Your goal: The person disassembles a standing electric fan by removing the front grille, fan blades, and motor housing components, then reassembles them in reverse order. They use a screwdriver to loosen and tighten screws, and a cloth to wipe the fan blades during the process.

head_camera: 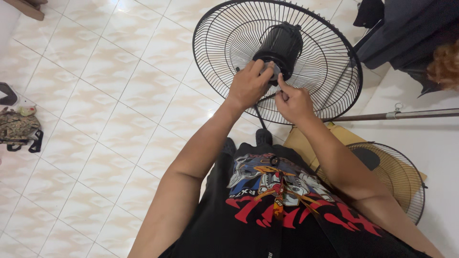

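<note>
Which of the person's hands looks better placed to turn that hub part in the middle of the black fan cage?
Probably the left hand: its fingers already wrap the hub at the centre of the black fan guard. The right hand sits just below, one fingertip touching the rim, better suited to steadying.

Both hands meet at the hub (276, 71) of a black fan guard (315, 81), left hand (249, 85) gripping it, right hand (294, 102) just beside

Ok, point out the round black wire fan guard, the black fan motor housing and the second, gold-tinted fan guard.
black wire fan guard (330, 71), head view, right-side wires.
black motor housing (283, 44), head view, body.
gold-tinted fan guard (397, 177), head view, centre wires.
</note>
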